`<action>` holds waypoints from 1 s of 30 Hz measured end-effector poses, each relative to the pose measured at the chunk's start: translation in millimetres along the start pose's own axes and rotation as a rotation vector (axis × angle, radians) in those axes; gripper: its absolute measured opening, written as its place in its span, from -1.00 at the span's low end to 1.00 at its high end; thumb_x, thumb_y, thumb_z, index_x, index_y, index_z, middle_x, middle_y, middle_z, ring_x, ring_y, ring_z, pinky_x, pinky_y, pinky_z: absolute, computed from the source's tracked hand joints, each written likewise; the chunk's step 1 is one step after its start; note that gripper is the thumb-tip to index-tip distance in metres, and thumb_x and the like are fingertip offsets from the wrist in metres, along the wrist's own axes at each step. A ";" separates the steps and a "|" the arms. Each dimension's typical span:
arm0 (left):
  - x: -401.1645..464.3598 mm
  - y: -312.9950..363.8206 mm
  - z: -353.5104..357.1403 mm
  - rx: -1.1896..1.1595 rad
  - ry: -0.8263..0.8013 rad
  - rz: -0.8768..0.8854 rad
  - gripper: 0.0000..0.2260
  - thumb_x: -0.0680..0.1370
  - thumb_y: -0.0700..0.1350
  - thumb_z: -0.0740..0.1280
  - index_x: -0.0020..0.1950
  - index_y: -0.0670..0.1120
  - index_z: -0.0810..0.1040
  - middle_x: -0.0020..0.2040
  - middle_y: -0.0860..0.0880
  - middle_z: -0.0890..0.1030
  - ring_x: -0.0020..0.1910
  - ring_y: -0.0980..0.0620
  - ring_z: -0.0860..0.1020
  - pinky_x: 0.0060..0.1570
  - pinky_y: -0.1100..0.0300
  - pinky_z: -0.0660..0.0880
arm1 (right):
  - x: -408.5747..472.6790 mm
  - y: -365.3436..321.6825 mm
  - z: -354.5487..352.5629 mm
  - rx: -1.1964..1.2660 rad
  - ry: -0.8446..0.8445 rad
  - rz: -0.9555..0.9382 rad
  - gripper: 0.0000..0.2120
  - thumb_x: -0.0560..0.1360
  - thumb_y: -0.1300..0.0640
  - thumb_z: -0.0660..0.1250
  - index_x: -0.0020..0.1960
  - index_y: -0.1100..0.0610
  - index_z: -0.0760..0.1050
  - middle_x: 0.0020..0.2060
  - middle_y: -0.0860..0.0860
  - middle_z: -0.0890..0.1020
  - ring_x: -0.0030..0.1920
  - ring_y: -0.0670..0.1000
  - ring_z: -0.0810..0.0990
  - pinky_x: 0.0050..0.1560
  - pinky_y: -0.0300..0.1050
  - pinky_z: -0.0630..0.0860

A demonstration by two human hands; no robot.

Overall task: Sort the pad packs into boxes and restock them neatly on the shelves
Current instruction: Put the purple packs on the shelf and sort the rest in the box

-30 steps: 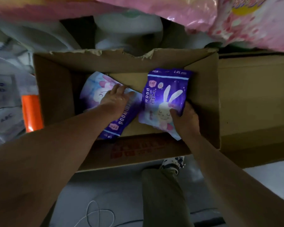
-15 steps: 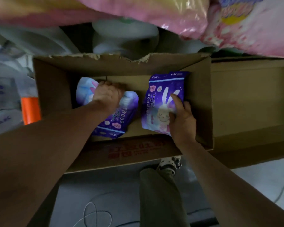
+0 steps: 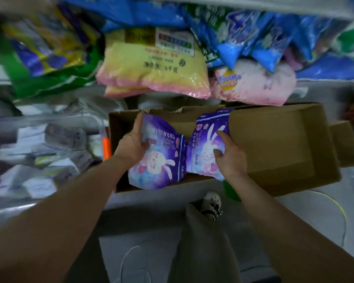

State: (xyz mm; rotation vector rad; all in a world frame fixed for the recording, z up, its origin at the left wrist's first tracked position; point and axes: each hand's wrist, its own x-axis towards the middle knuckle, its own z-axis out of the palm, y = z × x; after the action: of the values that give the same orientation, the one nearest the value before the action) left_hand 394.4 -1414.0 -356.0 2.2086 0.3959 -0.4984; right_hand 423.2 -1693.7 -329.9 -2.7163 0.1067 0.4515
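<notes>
Over one box (image 3: pixel 274 152), two purple packs (image 3: pixel 159 160), two hands (image 3: pixel 131 146)

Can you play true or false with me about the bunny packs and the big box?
1. Each hand holds a purple bunny pack. True: the left hand grips the left pack and the right hand grips the right pack.
2. The packs lie flat on the floor beside the box. False: both are held up over the open cardboard box.
3. A yellow and pink bag sits on the shelf above the box. True.
4. The box is closed and taped. False: its top is open.
5. The bunny packs are green. False: they are purple with a white bunny.
</notes>
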 end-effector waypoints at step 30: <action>-169.2 -1.1 -329.5 -1.011 0.888 0.124 -0.72 0.55 -0.32 0.32 -0.09 0.06 0.39 -0.32 -0.14 0.46 -0.67 0.14 0.41 -0.69 0.35 0.31 | 34.3 -379.6 -200.9 0.969 -0.144 -0.536 -0.50 0.44 0.51 0.32 0.06 -0.09 0.58 0.16 0.11 0.62 0.12 0.17 0.62 0.21 0.12 0.55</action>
State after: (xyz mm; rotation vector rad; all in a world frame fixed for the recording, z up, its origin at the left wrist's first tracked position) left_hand 318.3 -1175.7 -82.8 1.3106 0.7488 0.6815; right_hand 566.5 -1420.5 -29.1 -1.6599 -0.3470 0.3089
